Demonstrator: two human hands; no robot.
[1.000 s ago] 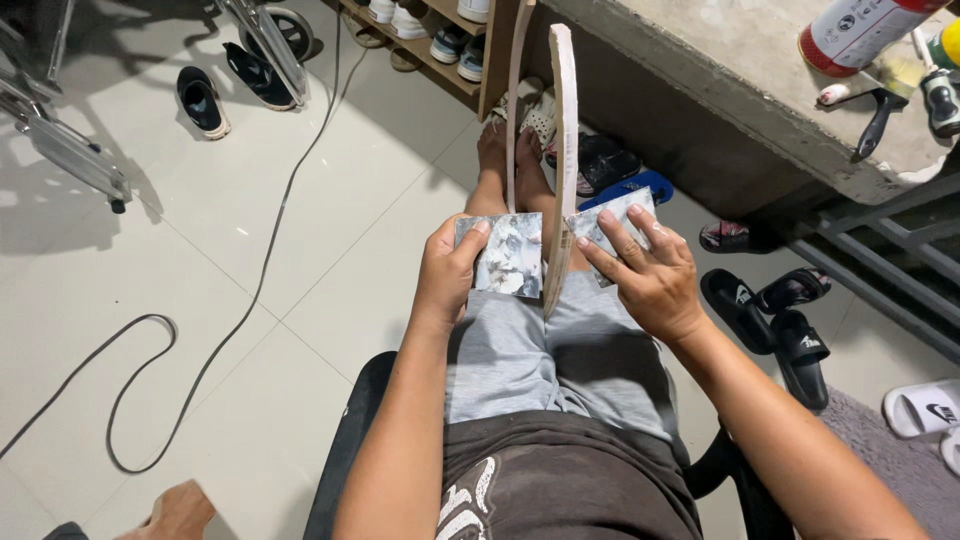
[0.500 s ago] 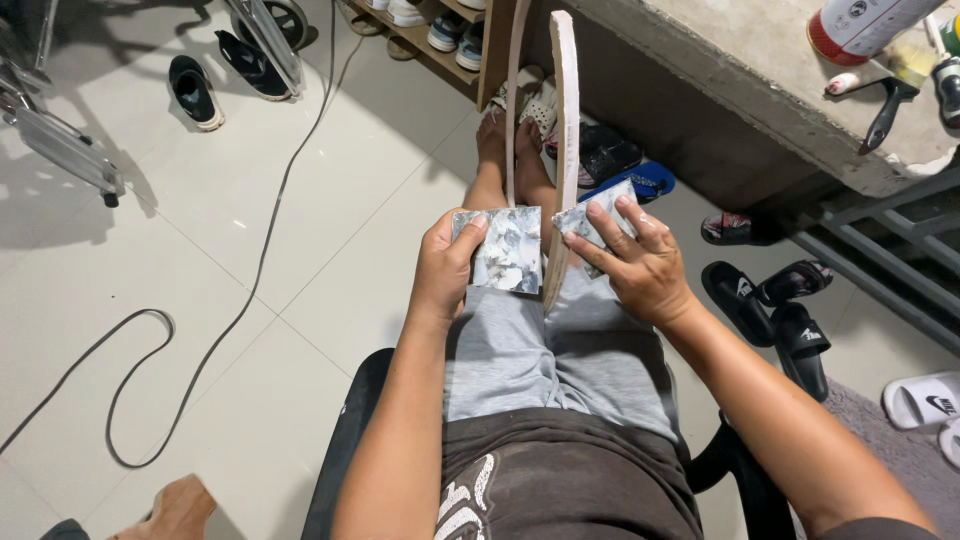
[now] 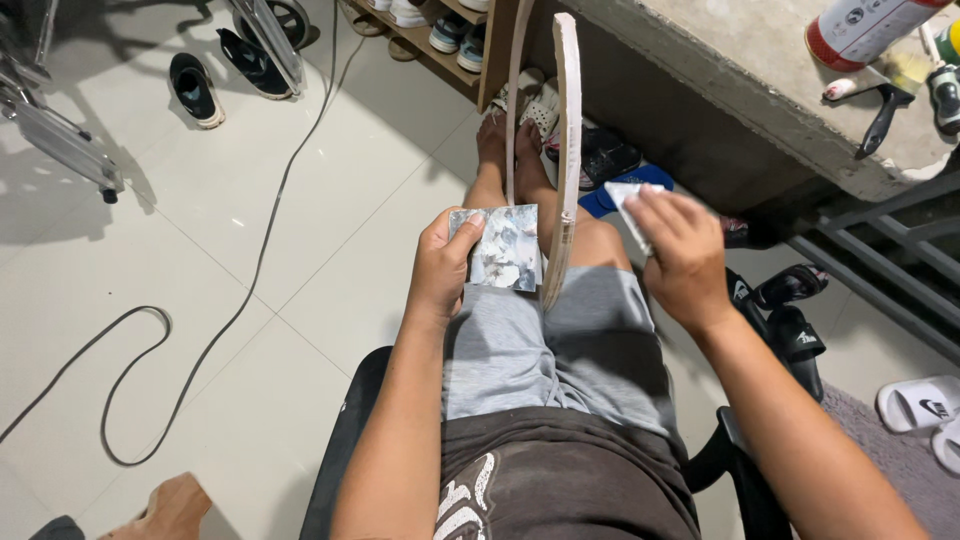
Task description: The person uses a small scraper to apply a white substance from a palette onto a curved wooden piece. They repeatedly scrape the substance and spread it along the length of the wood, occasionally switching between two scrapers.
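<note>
Seated person, head view looking down at own lap. Left hand holds a square marbled sample piece, grey-white pattern facing up. Thumb lies on the piece's top left corner; the other fingers are curled under its left edge and mostly hidden. The piece sits over the left thigh, just above the hem of the grey shorts, and sticks out to the right of the fingers, its right edge touching or just beside the thin board. It is roughly square, so no clear long axis; edges run about parallel to the legs.

A thin curved board stands on edge between the knees. Its long axis runs away from the person toward the feet, the lower end near the shorts, the far end up by the shoe rack. A second narrow strip runs just left of it, nearly parallel.

Right hand is to the right of the board, apart from it, over the right knee. Its fingers are pressed together and bent, pinching a pale paper-like piece that pokes out at the fingertips, pointing up and left toward the board. What exactly it is, cannot tell.

Around: black cable on the white tile floor, black sandals at right, concrete ledge with a spray can.
</note>
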